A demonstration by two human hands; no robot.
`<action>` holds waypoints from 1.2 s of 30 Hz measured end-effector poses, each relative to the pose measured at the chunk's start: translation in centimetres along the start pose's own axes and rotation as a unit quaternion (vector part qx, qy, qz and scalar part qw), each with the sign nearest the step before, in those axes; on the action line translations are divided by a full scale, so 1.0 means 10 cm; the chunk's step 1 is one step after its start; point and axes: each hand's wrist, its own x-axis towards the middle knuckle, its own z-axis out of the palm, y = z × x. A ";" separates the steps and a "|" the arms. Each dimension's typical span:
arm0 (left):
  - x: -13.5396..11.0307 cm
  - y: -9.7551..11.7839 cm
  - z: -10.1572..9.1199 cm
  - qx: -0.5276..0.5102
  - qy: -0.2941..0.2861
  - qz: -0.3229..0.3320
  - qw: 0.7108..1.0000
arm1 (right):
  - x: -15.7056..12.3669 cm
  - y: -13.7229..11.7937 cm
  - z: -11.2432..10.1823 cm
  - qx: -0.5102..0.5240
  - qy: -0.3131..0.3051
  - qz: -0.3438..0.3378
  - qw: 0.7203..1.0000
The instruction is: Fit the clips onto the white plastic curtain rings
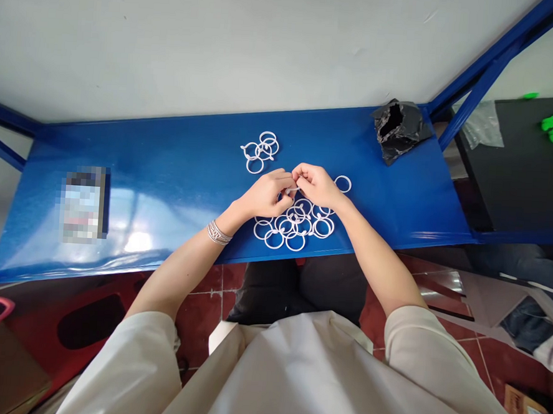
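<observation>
Together, the left hand (266, 194) and right hand (316, 184) pinch one white ring (292, 190) between curled fingertips, just above the ring pile (296, 224) on the blue shelf (175, 176).

Left hand (268, 195), right hand (316, 184) pinch small white piece (292, 190), probably ring, above ring pile (296, 224).

Small white ring (292, 190), pinched between the fingertips of left hand (265, 195) and right hand (316, 184), well left of the black bag (398, 130) and nearer the viewer. Heap of white rings (298, 226), flat and overlapping, nearer still than the bag. Smaller cluster of rings (261, 150), lying flat, far left of the bag. Single ring (343, 183), flat, closest to the bag.
</observation>
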 end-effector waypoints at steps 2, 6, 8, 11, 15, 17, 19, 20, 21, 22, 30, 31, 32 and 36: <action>0.00 0.02 -0.02 0.000 -0.005 0.008 1.000 | -0.01 -0.02 -0.01 0.005 -0.009 -0.001 1.000; 0.01 0.07 -0.04 0.002 -0.010 0.023 1.000 | -0.04 -0.06 -0.05 0.021 -0.037 -0.002 0.999; 0.01 0.08 -0.04 0.008 -0.010 0.013 1.000 | -0.05 -0.08 -0.07 0.024 -0.051 -0.004 0.998; 0.00 0.07 -0.04 -0.001 -0.002 0.003 1.000 | -0.06 -0.10 -0.09 0.009 -0.050 -0.018 0.999; -0.02 0.08 -0.05 -0.033 0.004 -0.002 0.999 | -0.05 -0.10 -0.11 0.009 -0.038 -0.012 0.999; -0.03 0.09 -0.05 -0.035 0.017 -0.002 0.999 | -0.04 -0.09 -0.11 0.029 -0.037 0.007 0.999; -0.04 0.09 -0.05 -0.032 0.025 -0.007 0.999 | -0.04 -0.09 -0.11 0.048 -0.035 0.027 0.998; -0.04 0.08 -0.05 -0.031 0.028 -0.011 0.999 | -0.04 -0.09 -0.11 0.054 -0.034 0.033 0.997; -0.04 0.08 -0.04 -0.033 0.031 -0.015 0.999 | -0.04 -0.10 -0.12 0.058 -0.033 0.037 0.997; -0.04 0.07 -0.04 -0.037 0.036 -0.018 0.998 | -0.04 -0.10 -0.12 0.060 -0.030 0.038 0.997; -0.04 0.08 0.00 -0.102 0.103 -0.079 0.986 | -0.02 -0.11 -0.18 0.097 0.015 0.009 0.995; -0.04 0.08 0.01 -0.104 0.116 -0.085 0.984 | -0.02 -0.11 -0.18 0.098 0.017 0.007 0.995; -0.04 0.08 0.01 -0.104 0.129 -0.089 0.982 | -0.03 -0.12 -0.18 0.095 0.016 0.005 0.995; -0.04 0.04 0.02 -0.087 0.172 -0.084 0.978 | -0.05 -0.17 -0.17 0.084 -0.009 0.007 0.996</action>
